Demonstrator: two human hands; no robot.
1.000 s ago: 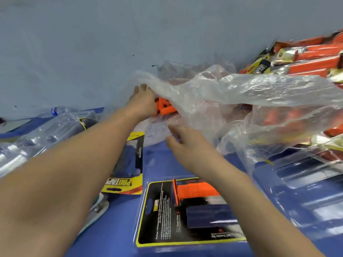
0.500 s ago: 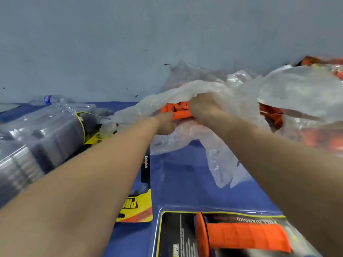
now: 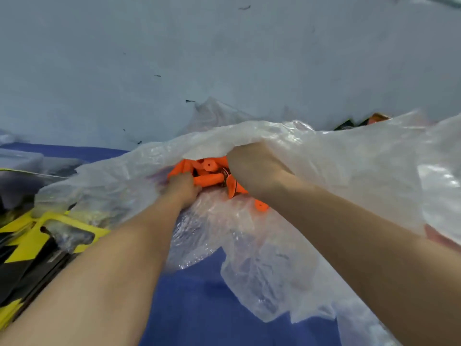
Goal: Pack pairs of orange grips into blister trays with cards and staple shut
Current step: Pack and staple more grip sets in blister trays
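Fingers of left hand curl onto orange grips inside plastic bag; right hand fingers hidden among them, state unreadable.

You are at a packing station in a small workshop. Identify it by the blue tabletop against a bare grey wall, the large clear plastic bag of loose orange grips in bulk, and the stacked yellow-and-black printed cards at your left.
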